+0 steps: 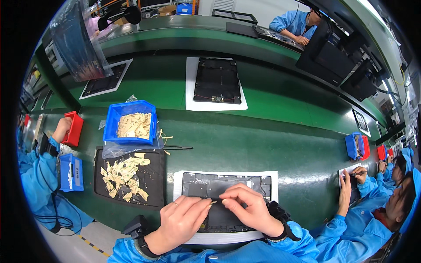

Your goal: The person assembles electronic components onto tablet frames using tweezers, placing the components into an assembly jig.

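A black tablet-like panel (199, 179) with parts along its edges lies on white sheets (274, 188) in front of me. Over its middle, my left hand (182, 219) pinches a small yellowish strip (213, 202) between thumb and fingertips. Close to that strip, my right hand (252, 210) has its thumb and index finger brought together; whatever may be between them is too small to make out. Both hands hide part of the panel. On the left, a black tray (151, 188) carries a scattered pile of cream-coloured pieces (120, 173).
Behind the tray stands a blue bin (107, 125) of similar pieces, with dark tweezers (177, 147) beside it. Another panel (217, 81) lies on the far green belt. Co-workers sit left, right and across. A red bin (75, 129) and a blue box (66, 173) stand left.
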